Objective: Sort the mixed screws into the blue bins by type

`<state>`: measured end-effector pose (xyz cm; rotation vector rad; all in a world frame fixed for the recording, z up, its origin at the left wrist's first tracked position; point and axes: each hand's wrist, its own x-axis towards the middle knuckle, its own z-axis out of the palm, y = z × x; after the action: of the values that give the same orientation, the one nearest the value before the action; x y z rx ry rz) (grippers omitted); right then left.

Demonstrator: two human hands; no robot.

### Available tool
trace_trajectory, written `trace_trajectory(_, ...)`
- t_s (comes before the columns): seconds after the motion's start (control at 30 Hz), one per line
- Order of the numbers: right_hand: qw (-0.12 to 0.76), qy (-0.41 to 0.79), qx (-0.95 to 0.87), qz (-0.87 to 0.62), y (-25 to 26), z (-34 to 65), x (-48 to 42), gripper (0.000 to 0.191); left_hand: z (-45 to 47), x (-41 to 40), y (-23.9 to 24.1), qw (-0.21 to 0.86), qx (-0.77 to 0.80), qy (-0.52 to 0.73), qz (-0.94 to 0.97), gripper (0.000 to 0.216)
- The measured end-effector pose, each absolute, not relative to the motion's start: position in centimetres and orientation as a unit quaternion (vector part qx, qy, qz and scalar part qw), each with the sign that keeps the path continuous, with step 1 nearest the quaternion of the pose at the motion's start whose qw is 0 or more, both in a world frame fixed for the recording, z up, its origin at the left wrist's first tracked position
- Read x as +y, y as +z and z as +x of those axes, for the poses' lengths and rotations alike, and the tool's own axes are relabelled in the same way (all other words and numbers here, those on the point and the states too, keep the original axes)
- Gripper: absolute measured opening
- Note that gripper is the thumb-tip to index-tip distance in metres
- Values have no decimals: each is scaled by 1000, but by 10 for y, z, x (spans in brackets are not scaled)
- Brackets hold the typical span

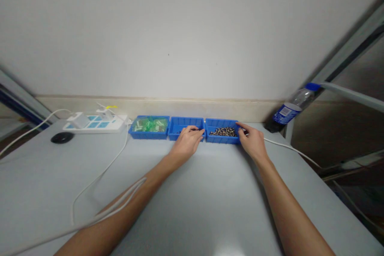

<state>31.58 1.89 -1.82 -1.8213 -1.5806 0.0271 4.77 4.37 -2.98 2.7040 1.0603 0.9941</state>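
Left hand (188, 142), center of frame, is bent over the middle bin (187, 121); whether its fingers pinch anything cannot be told. Right hand (253, 142), right of center, has thumb and forefinger slightly apart at the right bin's (221, 140) right end; grip cannot be confirmed. This bin contains metal parts (223, 132). The left bin (149, 136) contains green packets (150, 124). Mouse (62, 137) and power strip (117, 126) occupy frame left; bottle (286, 113), frame right.

light: soft, moderate | glare: tabletop (207, 196), bottom centre-right | edges: stretched | right side: dim, seemingly blurred
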Motion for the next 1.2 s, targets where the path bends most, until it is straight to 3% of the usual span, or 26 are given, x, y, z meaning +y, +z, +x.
trace_trajectory(0.2, 316, -24, -645, -695, -14, 319, 26, 38, 53, 48, -30, 22, 330, 381, 864, 22)
trace_trajectory(0.37, 368, -182, -682, -605, -3, 293, 19, 31, 22, 29, -4, -20, 335, 412, 847, 20)
trace_trajectory(0.5, 405, -119, -758, -496, 6, 241, 8, 23, -29, 16, 12, -111, 470, 334, 809, 15)
trace_trajectory(0.6, 404, -40, -807, -428, 9, 196, -1, 22, -65, 13, 7, -144, 518, 272, 798, 28)
trace_trajectory(0.73, 378, 8, -853, -360, 7, 148, -8, 27, -89, 14, -5, -118, 512, 276, 805, 20)
trace_trajectory(0.93, 311, -29, -891, -331, 0, 115, 3, 35, -95, 16, -7, -43, 481, 329, 812, 15)
trace_trajectory(1.2, 311, -85, -894, -311, -14, 99, 23, 22, -95, 14, -10, -33, 476, 308, 823, 18)
